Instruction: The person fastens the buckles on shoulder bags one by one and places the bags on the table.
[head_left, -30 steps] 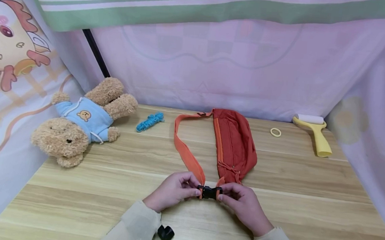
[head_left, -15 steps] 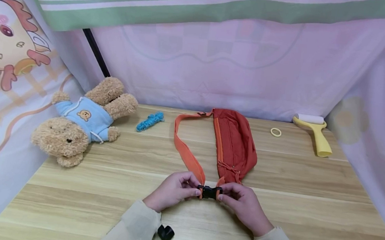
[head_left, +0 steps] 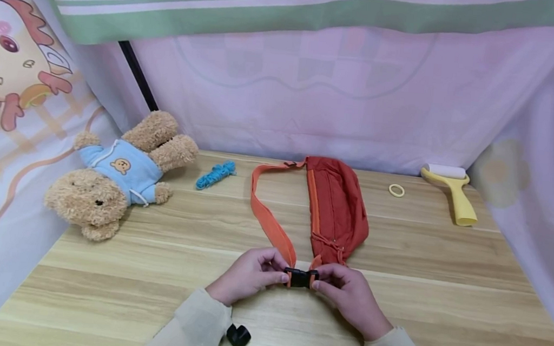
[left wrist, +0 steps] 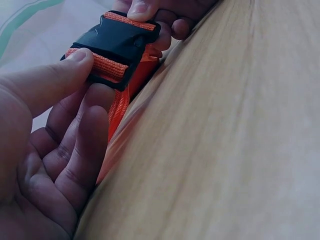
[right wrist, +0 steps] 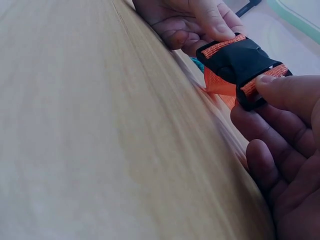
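Note:
A black side-release buckle (head_left: 301,278) joins the two ends of an orange strap (head_left: 271,224) near the front of the table. The strap belongs to a red waist bag (head_left: 340,208) lying just beyond the hands. My left hand (head_left: 249,275) pinches the buckle's left end between thumb and fingers. On the other end, my right hand (head_left: 356,299) pinches in the same way. Both wrist views show the buckle (left wrist: 114,37) with its halves pushed together, orange webbing threaded through each end. The thumbs lie on the webbing, and the undersides of the buckle are hidden.
On the left lies a teddy bear (head_left: 123,167) in a blue top, beside a blue cord bundle (head_left: 215,175). A pale yellow ring (head_left: 396,190) and a yellow-handled lint roller (head_left: 458,195) lie back right. Fabric walls (head_left: 296,109) border the wooden table (head_left: 443,295).
The buckle's halves have closed up tighter, so it looks slightly shorter. The right hand and the bag's near end have shifted slightly left; the left hand has stayed in place.

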Motion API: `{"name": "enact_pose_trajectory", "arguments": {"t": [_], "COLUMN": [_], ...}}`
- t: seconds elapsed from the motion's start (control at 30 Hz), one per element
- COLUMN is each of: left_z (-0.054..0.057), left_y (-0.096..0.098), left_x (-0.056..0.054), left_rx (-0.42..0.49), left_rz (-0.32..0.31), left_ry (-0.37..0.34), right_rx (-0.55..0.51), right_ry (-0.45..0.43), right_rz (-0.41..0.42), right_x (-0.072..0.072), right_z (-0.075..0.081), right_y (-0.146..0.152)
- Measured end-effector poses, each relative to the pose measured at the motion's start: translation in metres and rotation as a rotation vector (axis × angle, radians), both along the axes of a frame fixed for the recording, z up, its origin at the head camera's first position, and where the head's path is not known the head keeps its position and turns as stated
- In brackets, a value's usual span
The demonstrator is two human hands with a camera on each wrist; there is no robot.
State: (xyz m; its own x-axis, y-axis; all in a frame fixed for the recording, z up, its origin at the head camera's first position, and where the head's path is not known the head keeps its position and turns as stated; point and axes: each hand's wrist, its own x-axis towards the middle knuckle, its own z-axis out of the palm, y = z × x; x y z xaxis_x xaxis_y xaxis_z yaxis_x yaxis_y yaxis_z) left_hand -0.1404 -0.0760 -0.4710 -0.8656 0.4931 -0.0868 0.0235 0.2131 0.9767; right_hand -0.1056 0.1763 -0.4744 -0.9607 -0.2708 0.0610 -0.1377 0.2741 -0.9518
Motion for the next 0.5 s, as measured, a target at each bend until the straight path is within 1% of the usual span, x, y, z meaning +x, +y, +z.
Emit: {"name": "enact_pose_trajectory", "arguments": {"t": [0.23,0.5], "left_z": [0.0006,0.0018], "left_y": [-0.0002,-0.0014], "left_x": [0.0001,0.0005], "left_rx": [0.011,0.025], "left_rz": [-0.002,-0.002], "left_ry": [-0.005,-0.016], "right_rx": [-0.006,-0.024], "right_ry": [0.001,-0.023], "right_rz": [-0.002,0.001], "right_x": [0.0003,0.0008], "right_z": [0.0005,0.0023], "right_y": [-0.0007,-0.0005]}}
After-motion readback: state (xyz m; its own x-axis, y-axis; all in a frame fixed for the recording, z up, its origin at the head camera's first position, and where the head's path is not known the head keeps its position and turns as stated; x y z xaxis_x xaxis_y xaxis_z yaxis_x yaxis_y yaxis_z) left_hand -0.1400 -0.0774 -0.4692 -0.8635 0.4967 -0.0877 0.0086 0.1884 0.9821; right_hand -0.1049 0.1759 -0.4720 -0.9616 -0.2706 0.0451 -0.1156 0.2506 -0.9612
